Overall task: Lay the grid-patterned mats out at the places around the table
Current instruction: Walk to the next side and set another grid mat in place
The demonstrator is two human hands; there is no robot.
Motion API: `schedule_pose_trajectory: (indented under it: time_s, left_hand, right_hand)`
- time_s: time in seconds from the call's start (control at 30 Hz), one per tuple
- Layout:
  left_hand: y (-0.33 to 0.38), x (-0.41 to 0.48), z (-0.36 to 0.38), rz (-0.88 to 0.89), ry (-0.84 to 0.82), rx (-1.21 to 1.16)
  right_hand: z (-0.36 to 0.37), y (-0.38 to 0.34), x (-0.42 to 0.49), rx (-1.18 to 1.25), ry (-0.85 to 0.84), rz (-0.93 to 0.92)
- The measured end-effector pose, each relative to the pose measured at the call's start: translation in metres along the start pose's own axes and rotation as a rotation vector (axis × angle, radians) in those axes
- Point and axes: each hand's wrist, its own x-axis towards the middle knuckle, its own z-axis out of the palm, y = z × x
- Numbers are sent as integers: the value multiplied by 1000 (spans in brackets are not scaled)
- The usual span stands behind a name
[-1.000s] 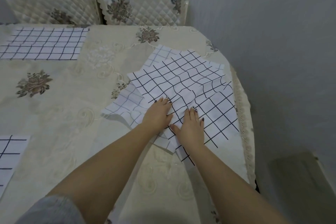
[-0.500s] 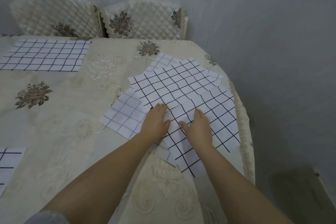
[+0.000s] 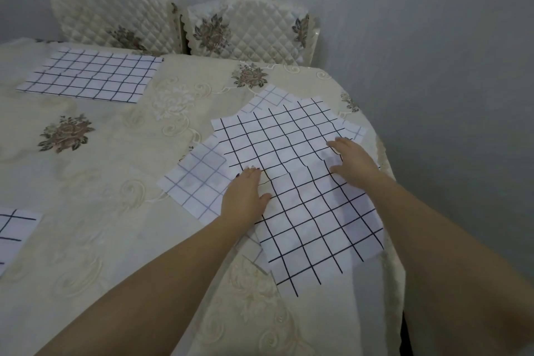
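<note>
– two hands on the pile (image 3: pixel 289 139): report them.
– left hand (image 3: pixel 245 196) lies flat, palm down, fingers straight and together, pressing the left edge of the top mat (image 3: pixel 315 228). right hand (image 3: pixel 354 160) lies flat as well, fingers extended, on that mat's far right side. neither grips anything.
– location and heading of the pile?
– right end of the table (image 3: pixel 130 240), sheets fanned at differing angles. top mat, bold black grid, runs lengthwise from near right to far left, its right corner near the table's right edge. the grid lines break between the hands; one sheet or two, i cannot tell. a fainter-grid mat (image 3: pixel 196 182) juts out leftward from beneath.
– other mats?
– far mat (image 3: pixel 92 75) lies alone, long axis left to right, in front of the left chair (image 3: pixel 115 17). near-left mat (image 3: pixel 14 228) is cut by the frame.
– surface and room?
– cream cloth (image 3: pixel 86 176), embroidered scrolls, brown flower motifs. right chair (image 3: pixel 248 29) stands beside the left, both in quilted covers. plain grey wall (image 3: pixel 433 37) behind and to the right.
</note>
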Motion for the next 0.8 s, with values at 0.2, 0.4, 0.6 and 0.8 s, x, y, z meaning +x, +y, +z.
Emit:
schedule_pose_trajectory:
  time_s: [0.2, 0.4, 0.6, 0.8]
  left_hand:
    - [-6, 4, 14, -46, 12, -48]
    - [-2, 4, 15, -49, 157, -26]
    - [1, 2, 14, -72, 246, -15]
    - [7, -3, 2, -47, 225, -41]
  right_hand:
    - [-7, 16, 23, -106, -125, -123]
    - [-5, 29, 30, -121, -117, -116]
    - [-2, 31, 20, -131, 20, -168]
    - [-5, 24, 8, -41, -23, -168]
